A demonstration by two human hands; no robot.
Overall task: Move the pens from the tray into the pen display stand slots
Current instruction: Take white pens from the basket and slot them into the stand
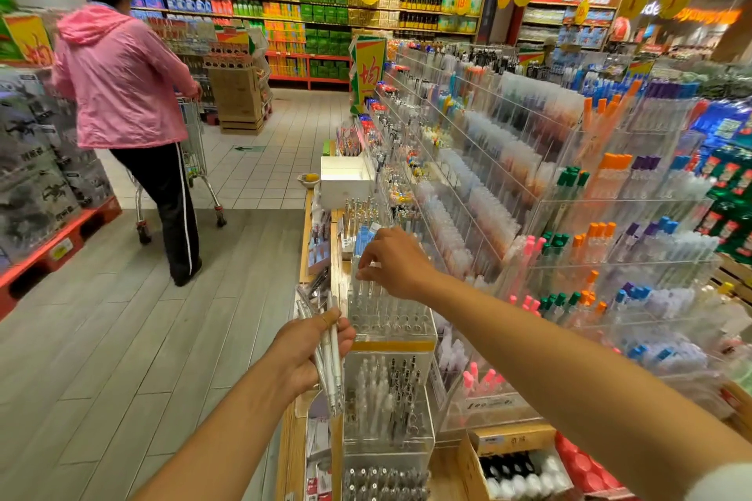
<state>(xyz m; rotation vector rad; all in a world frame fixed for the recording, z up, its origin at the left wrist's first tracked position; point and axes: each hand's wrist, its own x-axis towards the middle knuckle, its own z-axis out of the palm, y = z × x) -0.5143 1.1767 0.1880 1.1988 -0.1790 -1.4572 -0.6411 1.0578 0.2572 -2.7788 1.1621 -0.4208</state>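
Note:
My left hand [311,350] grips a bundle of clear white pens [327,358], held at the aisle-side edge of the counter. Just right of it stands a clear acrylic pen display stand [390,321] with rows of slots, some of them filled with clear pens. My right hand [396,260] reaches over the stand's far left corner, its fingertips pinched on the top of a pen [368,277] that stands in a slot. A white tray [346,181] sits farther back along the counter.
Tall acrylic racks [569,195] full of coloured pens fill the right side. More pen boxes [386,403] sit in front of the stand. A cardboard box of bottles [517,468] is at bottom right. A person in a pink jacket [122,77] pushes a cart [195,159] down the aisle.

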